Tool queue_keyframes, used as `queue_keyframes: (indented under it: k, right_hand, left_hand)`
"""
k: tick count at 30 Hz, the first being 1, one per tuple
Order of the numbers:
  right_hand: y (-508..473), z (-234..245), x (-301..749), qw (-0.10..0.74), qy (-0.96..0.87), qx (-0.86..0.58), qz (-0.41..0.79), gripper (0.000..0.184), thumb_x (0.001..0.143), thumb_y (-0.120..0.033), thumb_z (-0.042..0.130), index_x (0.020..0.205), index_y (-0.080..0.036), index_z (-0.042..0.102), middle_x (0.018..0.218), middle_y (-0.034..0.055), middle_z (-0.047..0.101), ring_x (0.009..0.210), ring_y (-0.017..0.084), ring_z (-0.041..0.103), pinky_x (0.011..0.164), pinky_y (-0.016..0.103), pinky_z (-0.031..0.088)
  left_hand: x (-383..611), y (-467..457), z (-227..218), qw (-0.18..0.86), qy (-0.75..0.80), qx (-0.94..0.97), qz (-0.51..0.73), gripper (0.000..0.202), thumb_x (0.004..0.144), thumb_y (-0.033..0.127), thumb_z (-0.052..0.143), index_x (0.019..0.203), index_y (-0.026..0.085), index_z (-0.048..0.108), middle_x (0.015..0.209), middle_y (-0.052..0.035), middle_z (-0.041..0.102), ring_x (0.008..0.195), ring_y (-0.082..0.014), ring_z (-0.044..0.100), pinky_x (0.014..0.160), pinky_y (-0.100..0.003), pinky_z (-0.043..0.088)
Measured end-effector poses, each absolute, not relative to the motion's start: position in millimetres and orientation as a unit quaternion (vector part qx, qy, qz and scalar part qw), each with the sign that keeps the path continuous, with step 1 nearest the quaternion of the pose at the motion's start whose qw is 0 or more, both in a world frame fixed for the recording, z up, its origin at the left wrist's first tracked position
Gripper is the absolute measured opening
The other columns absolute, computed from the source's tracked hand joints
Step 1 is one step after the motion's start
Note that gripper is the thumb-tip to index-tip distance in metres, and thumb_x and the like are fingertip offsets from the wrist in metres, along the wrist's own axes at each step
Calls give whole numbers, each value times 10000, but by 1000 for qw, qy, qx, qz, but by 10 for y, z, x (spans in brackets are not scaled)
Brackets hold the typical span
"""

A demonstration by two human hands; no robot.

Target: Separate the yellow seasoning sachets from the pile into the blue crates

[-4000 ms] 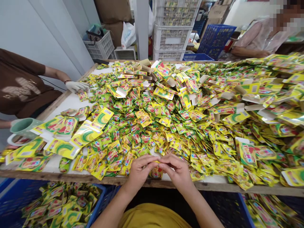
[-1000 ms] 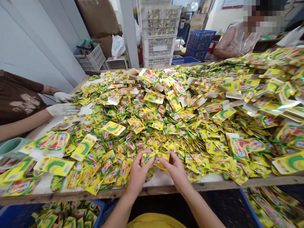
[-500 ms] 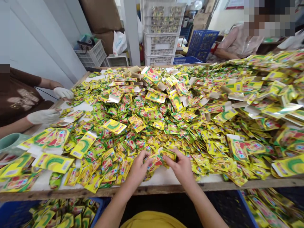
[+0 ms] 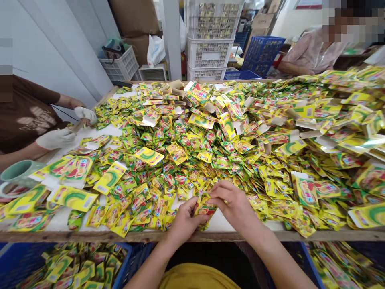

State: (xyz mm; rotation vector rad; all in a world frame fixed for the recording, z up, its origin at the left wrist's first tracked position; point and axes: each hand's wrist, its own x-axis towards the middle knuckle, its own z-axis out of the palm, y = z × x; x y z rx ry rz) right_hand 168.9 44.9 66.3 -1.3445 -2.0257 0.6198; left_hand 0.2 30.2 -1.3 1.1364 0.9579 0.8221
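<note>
Right hand (image 4: 234, 204) partly hides the held sachets (image 4: 204, 210).

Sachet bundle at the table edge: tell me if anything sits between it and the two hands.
Nothing visible does. The left hand and right hand both grip the sachet bundle directly, by the near edge of the table; the loose pile lies beyond.
</note>
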Motion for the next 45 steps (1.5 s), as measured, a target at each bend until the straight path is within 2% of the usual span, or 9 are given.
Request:
queue_keyframes:
  k: [4, 7, 10, 13, 16, 21, 27, 38, 45]
  right_hand:
    - [366, 615, 1617, 251, -821, -431, 279, 194, 882, -231, 584, 737, -222, 714, 1094, 79, 611, 1097, 249, 486, 918, 416, 421]
    - [264, 539, 1642, 320, -751, -452, 360, 166, 908, -279, 548, 915, -241, 710, 1114, 72, 613, 1073, 222, 524, 940, 398, 422]
    - [159, 407, 1635, 403, -576, -527, 477, 208, 854, -369, 614, 991, -219, 657, 854, 42, 625, 701, 148, 569, 617, 271, 480]
    - [77, 312, 1550, 367, -454, -520, 623, 275, 810, -414, 648, 985, -202, 632, 651, -26, 543, 465, 80, 416, 411, 199, 341]
    - [65, 300, 1459, 372, -479, -510, 610, 195, 788, -330, 672, 930, -198, 677, 671, -18, 563, 491, 74, 415, 447, 199, 359]
    - [147, 306, 1439, 439, -558, -498, 498, 208, 829, -320, 633, 984, -239, 746, 884, 64, 642, 675, 134, 550, 518, 230, 449]
    - [184, 259, 1436, 449, -502, -536, 509, 220, 760, -366, 714, 916, -216, 754, 773, 34, 633, 544, 104, 537, 461, 227, 481]
    - [135, 244, 1567, 475, -571, -495, 451, 111, 775, -294, 719, 868, -264, 773, 812, 57, 680, 777, 183, 646, 664, 300, 546]
    - [149, 280, 1593, 441, -602, -534, 398, 122, 820, -304, 666, 849, -213, 743, 780, 59, 668, 706, 174, 623, 609, 290, 517]
  left_hand:
    - [-24, 210, -11, 664, 429, 475, 386, 335, 675, 236, 766, 973, 147, 643, 917, -24, 684, 854, -189, 585, 787, -261, 440]
    - [-123, 139, 42, 668, 425, 480, 379, 361, 720, 306, 744, 1036, 154, 657, 1026, -59, 701, 957, -235, 607, 891, -322, 445]
    - [-242, 79, 117, 673, 418, 481, 375, 422, 850, 400, 591, 1222, 201, 605, 1240, -75, 634, 1188, -259, 527, 1051, -379, 356]
    - [-305, 58, 191, 712, 395, 441, 377, 416, 916, 412, 467, 1254, 211, 602, 1327, -69, 583, 1298, -247, 441, 1125, -394, 270]
    - [-280, 107, 232, 731, 385, 414, 383, 335, 848, 320, 597, 1142, 181, 676, 1226, -84, 652, 1199, -260, 538, 1076, -390, 349]
    - [-216, 216, 159, 618, 481, 412, 466, 216, 760, 287, 704, 943, 178, 743, 952, -69, 748, 901, -217, 675, 865, -323, 507]
    - [-208, 197, 76, 557, 491, 466, 482, 245, 816, 300, 655, 1033, 211, 723, 1007, -56, 735, 922, -192, 669, 854, -284, 514]
    - [-171, 227, 76, 436, 405, 613, 520, 141, 780, 173, 708, 902, 225, 753, 901, -51, 729, 844, -171, 666, 782, -277, 525]
    - [-104, 334, 184, 521, 448, 555, 469, 99, 766, 243, 721, 833, 183, 762, 825, -68, 745, 787, -191, 679, 745, -293, 544]
